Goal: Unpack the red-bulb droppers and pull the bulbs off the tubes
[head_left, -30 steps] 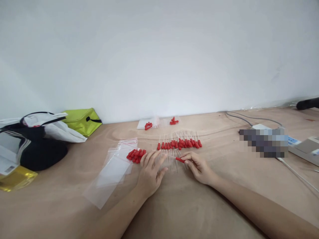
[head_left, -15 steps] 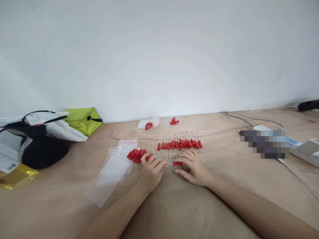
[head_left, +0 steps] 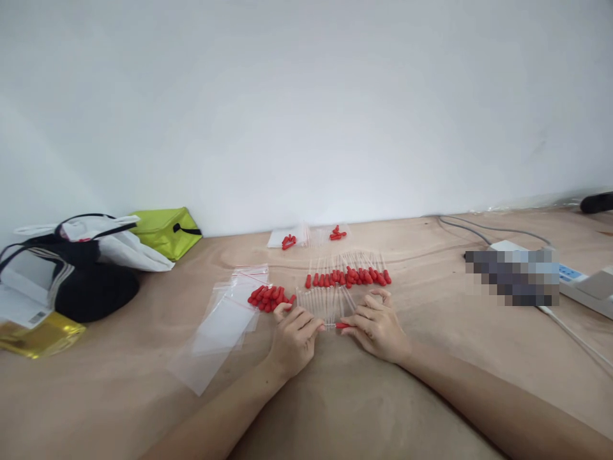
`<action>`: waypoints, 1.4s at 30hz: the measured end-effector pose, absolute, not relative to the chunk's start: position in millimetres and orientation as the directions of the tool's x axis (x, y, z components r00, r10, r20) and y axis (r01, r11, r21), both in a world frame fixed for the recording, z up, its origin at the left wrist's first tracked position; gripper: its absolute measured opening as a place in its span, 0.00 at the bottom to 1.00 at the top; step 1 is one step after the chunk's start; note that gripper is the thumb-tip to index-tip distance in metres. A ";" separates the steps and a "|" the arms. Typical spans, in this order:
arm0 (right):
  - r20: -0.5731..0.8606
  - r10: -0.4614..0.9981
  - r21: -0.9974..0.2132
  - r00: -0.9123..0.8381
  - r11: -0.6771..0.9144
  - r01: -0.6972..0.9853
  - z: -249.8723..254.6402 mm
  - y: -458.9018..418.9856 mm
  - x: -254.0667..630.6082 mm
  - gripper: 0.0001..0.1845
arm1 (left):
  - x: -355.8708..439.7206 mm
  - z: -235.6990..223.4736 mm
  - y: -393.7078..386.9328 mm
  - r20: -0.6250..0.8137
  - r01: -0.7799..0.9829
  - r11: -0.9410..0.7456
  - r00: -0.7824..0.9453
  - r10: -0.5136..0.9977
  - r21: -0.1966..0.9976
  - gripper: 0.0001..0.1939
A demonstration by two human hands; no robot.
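My left hand (head_left: 295, 335) is closed, pinching a clear glass dropper tube (head_left: 329, 327) whose end shows past the fingertips. Facing it, my right hand (head_left: 380, 327) pinches a red rubber bulb (head_left: 341, 325) that meets the tube's end; how far the tube sits inside I cannot tell. Just beyond my fingers lies a row of bare clear tubes (head_left: 325, 300). Farther back are several droppers with red bulbs (head_left: 348, 276), bulbs toward me. Beside my left hand is a heap of loose red bulbs (head_left: 268, 298).
Clear zip bags (head_left: 218, 332) lie on the wooden table (head_left: 330, 409) at left. Two small bags with red bulbs (head_left: 288, 242) rest by the wall. Far left are a black cap (head_left: 100, 291) and a lime-green pouch (head_left: 165, 231); at right, a power strip (head_left: 591, 287) with cables.
My hands have come slightly nearer to me. The right fingers have closed in on the red bulb, so less of it shows. The view has shifted a little.
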State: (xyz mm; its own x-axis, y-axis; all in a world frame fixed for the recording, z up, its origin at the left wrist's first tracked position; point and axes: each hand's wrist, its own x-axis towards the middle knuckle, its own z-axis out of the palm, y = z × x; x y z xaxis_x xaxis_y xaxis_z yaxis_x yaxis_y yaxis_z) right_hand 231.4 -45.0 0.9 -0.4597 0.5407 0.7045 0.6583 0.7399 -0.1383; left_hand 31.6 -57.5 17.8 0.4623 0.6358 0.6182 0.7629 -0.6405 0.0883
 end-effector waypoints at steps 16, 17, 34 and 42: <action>0.660 0.718 -0.517 -0.220 0.647 0.561 -11.6 -23.4 259.0 0.12 | -6.5 5.5 -39.1 0.661 0.799 -0.564 0.310 0.683 0.208 0.14; 0.654 0.728 -0.527 -0.207 0.635 0.565 -12.6 -22.3 257.3 0.12 | -5.2 4.9 -38.1 0.661 0.806 -0.554 0.301 0.687 0.209 0.15; 0.563 0.777 -0.551 -0.280 0.606 0.574 -11.7 -22.4 252.7 0.09 | 1.3 11.9 -40.8 0.539 0.759 -0.609 0.423 0.729 0.228 0.18; 0.585 0.783 -0.410 -0.210 0.509 0.757 -7.2 -23.2 254.0 0.11 | 8.0 29.1 -16.8 0.579 0.884 -0.416 0.228 0.783 0.215 0.10</action>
State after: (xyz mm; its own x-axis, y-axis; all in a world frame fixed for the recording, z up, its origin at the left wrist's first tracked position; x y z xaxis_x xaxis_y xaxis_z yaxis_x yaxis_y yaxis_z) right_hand 254.0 -23.2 -7.2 -0.2095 0.7833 0.5852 0.7570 0.5087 -0.4100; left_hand 8.0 -16.8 29.1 0.2278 0.7829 0.5789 0.8838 -0.4158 0.2146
